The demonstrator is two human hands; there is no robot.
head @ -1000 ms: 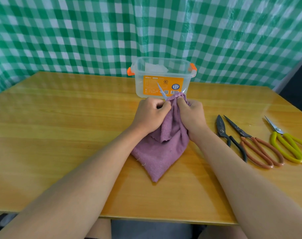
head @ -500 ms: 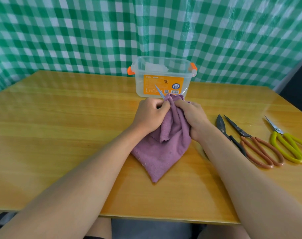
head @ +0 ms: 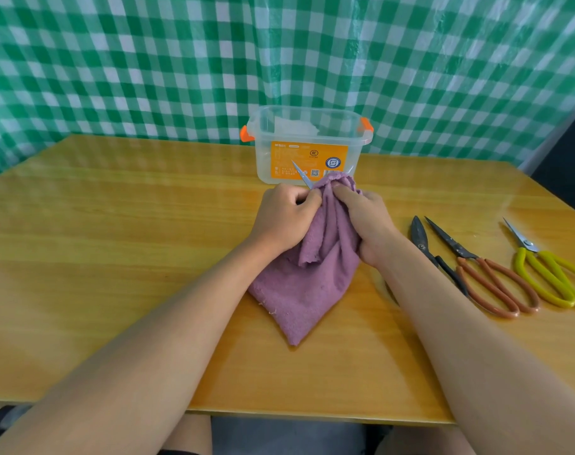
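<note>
Purple terry cloth [head: 309,284]: table centre, bunched at the top, tail lying limp toward 6 o'clock.

Judged light, soft and without stiffness, with a grippy nap. Best taken by the gathered folds.

Slim grey metal blade tip [head: 299,175] pokes out at 12 o'clock. Likely sharp and slick, so keep fabric between skin and edge.

Left hand [head: 279,218]: fingers curled tight, thumb pinching the cloth beside the blade.

Right hand [head: 368,221]: clamped round the bunch.

Clear plastic box with orange label [head: 266,159] stands just beyond, at 12 o'clock.

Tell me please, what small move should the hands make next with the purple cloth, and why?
Probably the right hand should draw the purple cloth up over the blade tip. That tip pokes out bare above the left hand, while both hands grip the cloth bunched just below it.
</note>
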